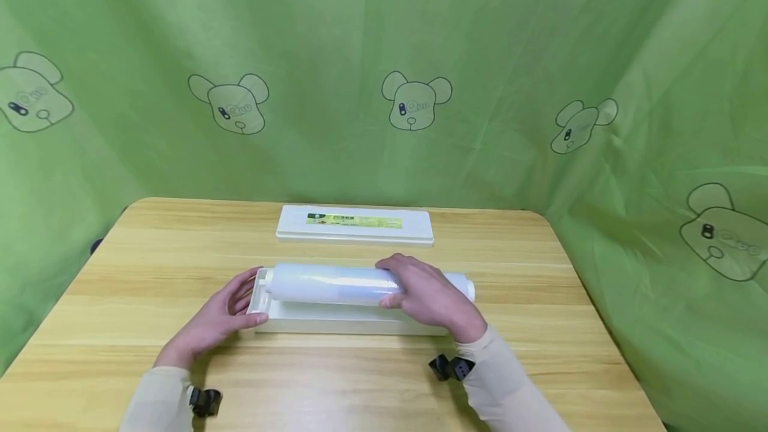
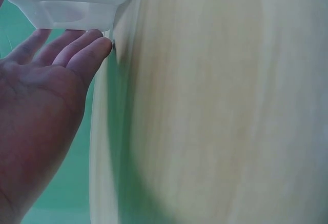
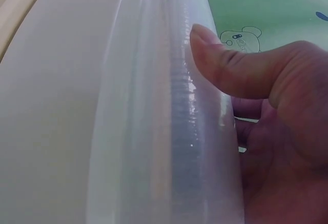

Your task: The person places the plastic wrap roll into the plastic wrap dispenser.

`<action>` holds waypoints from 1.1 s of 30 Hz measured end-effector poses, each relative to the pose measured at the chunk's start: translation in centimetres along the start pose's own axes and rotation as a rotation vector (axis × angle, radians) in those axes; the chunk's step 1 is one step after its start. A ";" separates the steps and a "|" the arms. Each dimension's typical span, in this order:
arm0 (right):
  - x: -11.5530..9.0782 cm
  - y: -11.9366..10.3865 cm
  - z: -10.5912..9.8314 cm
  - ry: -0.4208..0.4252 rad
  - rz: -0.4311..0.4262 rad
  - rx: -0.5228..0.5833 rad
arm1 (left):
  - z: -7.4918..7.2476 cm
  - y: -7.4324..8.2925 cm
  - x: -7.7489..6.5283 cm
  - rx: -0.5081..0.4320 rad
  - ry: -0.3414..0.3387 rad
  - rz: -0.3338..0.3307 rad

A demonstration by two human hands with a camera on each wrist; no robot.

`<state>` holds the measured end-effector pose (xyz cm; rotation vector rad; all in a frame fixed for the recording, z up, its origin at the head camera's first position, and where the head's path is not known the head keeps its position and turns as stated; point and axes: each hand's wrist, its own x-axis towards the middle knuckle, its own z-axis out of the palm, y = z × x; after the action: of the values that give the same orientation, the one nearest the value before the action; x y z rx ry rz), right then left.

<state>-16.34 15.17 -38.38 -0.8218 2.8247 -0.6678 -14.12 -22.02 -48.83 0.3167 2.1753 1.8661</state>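
Note:
A roll of cling film (image 1: pixel 330 283) lies lengthwise over a long white plastic box (image 1: pixel 354 326), its right end sticking out past the box's end. My right hand (image 1: pixel 431 295) grips the roll from above, right of its middle. In the right wrist view the thumb (image 3: pixel 220 62) presses on the shiny film; the other fingers are partly hidden behind the roll. The left hand (image 1: pixel 216 319) holds the left end of the box, thumb at its front corner and fingers round the far side. In the left wrist view its fingertips (image 2: pixel 95 44) touch the box's end wall.
A white lid (image 1: pixel 354 233) with a yellow-green label lies behind the box, towards the table's far edge. The wooden table (image 1: pixel 516 365) extends around it all. Green curtains (image 1: pixel 324 152) printed with bear heads hang behind and along both sides.

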 end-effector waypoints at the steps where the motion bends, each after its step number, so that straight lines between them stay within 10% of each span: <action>1: 0.1 0.0 0.1 0.001 -0.004 0.002 | 0.0 0.0 0.0 -0.001 0.000 0.001; 33: 1.4 -0.8 2.1 -0.041 -0.019 0.037 | 0.2 0.4 -0.1 -0.051 -0.006 0.017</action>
<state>-16.64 13.01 -39.85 -0.8478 2.7624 -0.6953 -13.94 -21.85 -48.49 0.3317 2.1234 1.9238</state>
